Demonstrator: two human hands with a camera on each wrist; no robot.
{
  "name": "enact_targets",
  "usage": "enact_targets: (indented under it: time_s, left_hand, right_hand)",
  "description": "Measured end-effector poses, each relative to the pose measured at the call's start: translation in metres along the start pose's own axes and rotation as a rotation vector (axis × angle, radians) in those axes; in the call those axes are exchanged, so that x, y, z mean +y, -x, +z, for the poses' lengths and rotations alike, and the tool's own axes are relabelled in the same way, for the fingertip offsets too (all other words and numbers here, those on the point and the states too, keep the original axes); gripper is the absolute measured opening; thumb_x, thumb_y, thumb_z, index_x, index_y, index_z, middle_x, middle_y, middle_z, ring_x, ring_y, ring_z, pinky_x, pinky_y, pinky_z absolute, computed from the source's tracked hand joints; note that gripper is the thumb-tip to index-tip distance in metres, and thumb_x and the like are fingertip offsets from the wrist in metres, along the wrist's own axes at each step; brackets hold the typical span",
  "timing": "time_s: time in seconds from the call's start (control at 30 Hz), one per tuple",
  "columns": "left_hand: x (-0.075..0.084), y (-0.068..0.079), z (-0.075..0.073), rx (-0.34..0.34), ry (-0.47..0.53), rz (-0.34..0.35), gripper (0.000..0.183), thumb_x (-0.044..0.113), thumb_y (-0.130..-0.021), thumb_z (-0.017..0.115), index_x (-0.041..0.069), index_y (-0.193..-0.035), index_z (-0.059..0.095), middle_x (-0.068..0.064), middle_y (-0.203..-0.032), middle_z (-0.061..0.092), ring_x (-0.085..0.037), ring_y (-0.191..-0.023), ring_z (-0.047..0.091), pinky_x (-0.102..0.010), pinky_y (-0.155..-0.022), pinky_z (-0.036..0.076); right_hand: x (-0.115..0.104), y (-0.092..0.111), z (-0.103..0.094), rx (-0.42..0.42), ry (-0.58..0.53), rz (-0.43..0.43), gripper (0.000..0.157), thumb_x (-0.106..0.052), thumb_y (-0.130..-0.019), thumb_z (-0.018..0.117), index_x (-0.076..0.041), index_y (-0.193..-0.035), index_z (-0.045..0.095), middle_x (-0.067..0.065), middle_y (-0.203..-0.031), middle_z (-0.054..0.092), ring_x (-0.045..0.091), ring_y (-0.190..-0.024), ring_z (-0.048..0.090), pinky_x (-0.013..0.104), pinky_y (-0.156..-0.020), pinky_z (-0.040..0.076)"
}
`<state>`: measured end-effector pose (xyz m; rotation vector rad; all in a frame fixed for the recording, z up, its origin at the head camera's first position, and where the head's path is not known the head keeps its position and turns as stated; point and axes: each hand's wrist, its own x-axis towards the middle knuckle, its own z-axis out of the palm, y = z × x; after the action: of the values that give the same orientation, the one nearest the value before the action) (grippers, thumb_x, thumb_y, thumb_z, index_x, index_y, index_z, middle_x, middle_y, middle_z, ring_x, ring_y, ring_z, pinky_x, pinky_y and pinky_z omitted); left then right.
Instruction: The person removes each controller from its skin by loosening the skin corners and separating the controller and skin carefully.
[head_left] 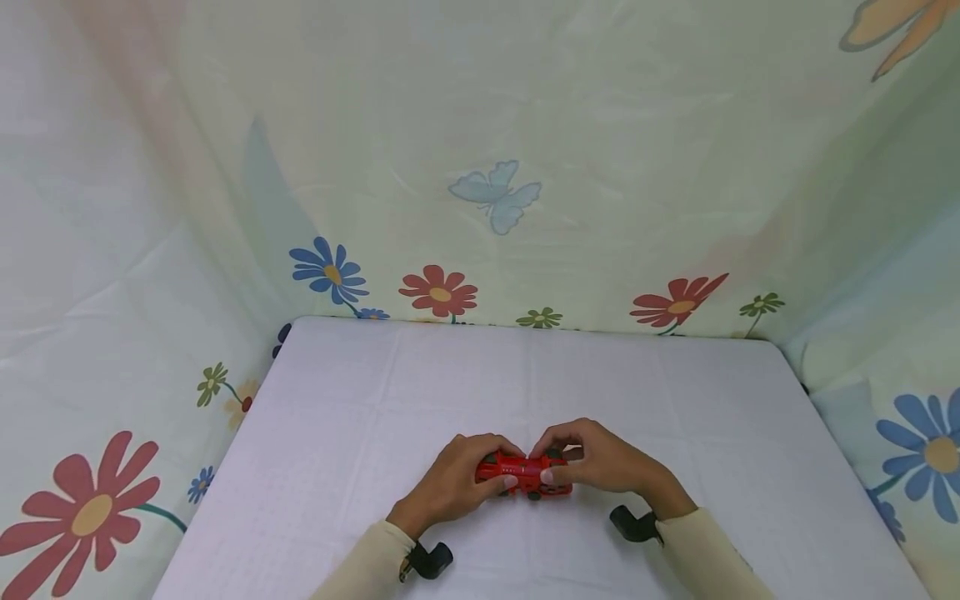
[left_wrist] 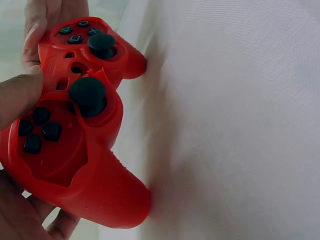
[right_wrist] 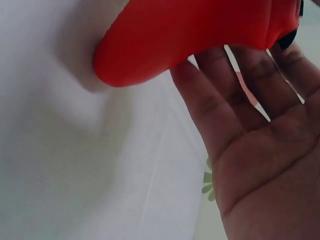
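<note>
A red game controller [head_left: 528,469], apparently in a soft red cover [left_wrist: 112,195], is held between both hands over the near middle of the table. Dark thumbsticks [left_wrist: 88,92], direction buttons and symbol buttons show in the left wrist view. Around the direction buttons the cover's edge looks loose and uneven. My left hand [head_left: 453,475] grips one end, thumb on the front and fingers beneath. At the other end my right hand [head_left: 603,458] holds it between thumb and fingers. The right wrist view shows one handle [right_wrist: 145,50] close to the cloth, with the right fingers behind the controller.
A white cloth covers the table [head_left: 337,433]. Printed fabric curtains [head_left: 615,167] with flowers and a butterfly stand at the back and both sides. A black wrist camera mount [head_left: 431,561] sits at the left wrist, another [head_left: 633,525] at the right.
</note>
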<state>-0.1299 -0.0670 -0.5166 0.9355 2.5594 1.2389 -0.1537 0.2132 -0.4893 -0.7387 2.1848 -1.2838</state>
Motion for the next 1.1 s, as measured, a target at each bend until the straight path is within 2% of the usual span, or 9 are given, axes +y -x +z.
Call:
enact_targets:
  time_s: [0.17,0.3,0.53,0.67,0.8,0.93,1.1]
  left_hand:
    - [-0.002,0.002,0.003,0.016,-0.003,0.007,0.029,0.035,-0.100,0.075,0.035,-0.129,0.069,0.018,-0.121,0.075,0.004,-0.107,0.066,-0.028,-0.095,0.047]
    - [-0.004,0.003,0.003,0.018,-0.005,0.022,0.028,0.035,-0.100,0.075,0.035,-0.128,0.069,0.019,-0.121,0.075,0.004,-0.106,0.066,-0.026,-0.093,0.047]
    - [-0.004,0.004,0.001,0.003,0.016,0.030,0.028,0.033,-0.100,0.075,0.034,-0.128,0.070,0.018,-0.119,0.075,0.005,-0.102,0.065,-0.027,-0.095,0.048]
    - [-0.005,0.004,-0.001,-0.007,0.020,0.033,0.029,0.033,-0.101,0.075,0.034,-0.129,0.069,0.018,-0.121,0.074,0.005,-0.103,0.064,-0.028,-0.096,0.048]
    - [-0.005,0.005,-0.002,-0.023,0.020,0.035,0.030,0.033,-0.101,0.074,0.034,-0.130,0.069,0.018,-0.123,0.074,0.004,-0.105,0.064,-0.028,-0.098,0.048]
    - [-0.006,0.005,-0.002,-0.037,0.008,0.033,0.029,0.035,-0.102,0.072,0.034,-0.130,0.068,0.018,-0.124,0.074,0.004,-0.107,0.064,-0.029,-0.100,0.048]
    - [-0.006,0.006,-0.002,-0.038,0.004,0.043,0.028,0.036,-0.102,0.072,0.034,-0.130,0.068,0.018,-0.126,0.074,0.003,-0.110,0.064,-0.030,-0.102,0.048]
  right_hand:
    - [0.006,-0.007,-0.006,-0.095,-0.099,-0.028,0.018,-0.017,-0.097,0.077,-0.014,-0.115,0.076,0.009,-0.115,0.075,0.024,-0.106,0.071,0.032,-0.096,0.060]
    - [0.012,-0.012,-0.008,-0.140,-0.160,-0.034,0.018,-0.013,-0.095,0.077,-0.009,-0.112,0.076,0.016,-0.112,0.074,0.027,-0.101,0.072,0.035,-0.090,0.064]
    - [0.013,-0.017,-0.010,-0.132,-0.101,-0.019,0.016,-0.022,-0.088,0.083,-0.015,-0.101,0.079,0.008,-0.103,0.078,0.024,-0.100,0.069,0.041,-0.095,0.057]
    - [0.015,-0.022,-0.011,-0.145,-0.086,-0.057,0.016,-0.023,-0.085,0.085,-0.014,-0.096,0.077,0.007,-0.098,0.077,0.022,-0.097,0.069,0.041,-0.096,0.057]
    - [0.021,-0.029,-0.011,-0.189,-0.107,-0.104,0.019,-0.021,-0.083,0.087,-0.011,-0.090,0.072,0.007,-0.090,0.071,0.016,-0.087,0.066,0.035,-0.086,0.058]
    - [0.025,-0.035,-0.011,-0.234,-0.102,-0.111,0.027,-0.023,-0.082,0.088,-0.011,-0.085,0.064,0.003,-0.085,0.066,0.012,-0.083,0.061,0.034,-0.075,0.052]
    - [0.027,-0.040,-0.010,-0.271,-0.120,-0.115,0.039,-0.025,-0.080,0.088,-0.006,-0.083,0.055,0.015,-0.080,0.053,0.014,-0.077,0.052,0.029,-0.069,0.044]
